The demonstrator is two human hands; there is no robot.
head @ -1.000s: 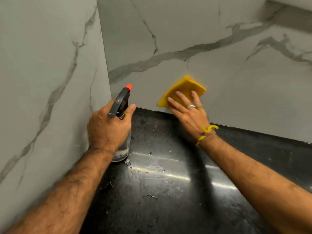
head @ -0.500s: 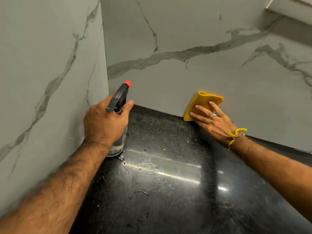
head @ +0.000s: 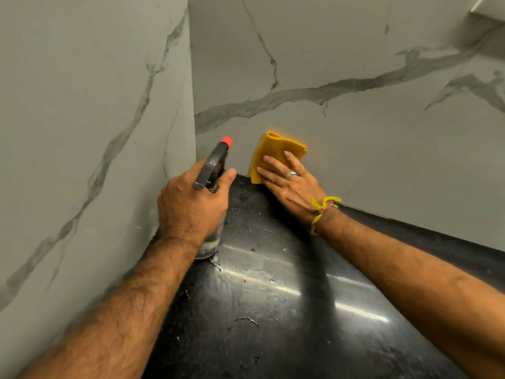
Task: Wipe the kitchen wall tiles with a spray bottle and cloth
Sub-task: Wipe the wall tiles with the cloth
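Note:
My left hand (head: 191, 206) grips a clear spray bottle (head: 211, 170) with a dark trigger head and an orange nozzle tip; its base stands on the black counter near the corner. My right hand (head: 289, 181) presses a folded yellow cloth (head: 276, 150) flat against the back wall tiles (head: 355, 149), just above the counter line and close to the corner. The tiles are pale grey with dark marble veins. My fingers cover the lower right part of the cloth.
A glossy black countertop (head: 273, 310) lies below, with water drops and small crumbs on it. A second marbled wall (head: 82, 132) stands on the left and meets the back wall in a corner. A ledge edge (head: 489, 9) shows at the top right.
My right hand slid the cloth along the back wall: first right and down, then back left toward the corner. The left hand stayed on the bottle.

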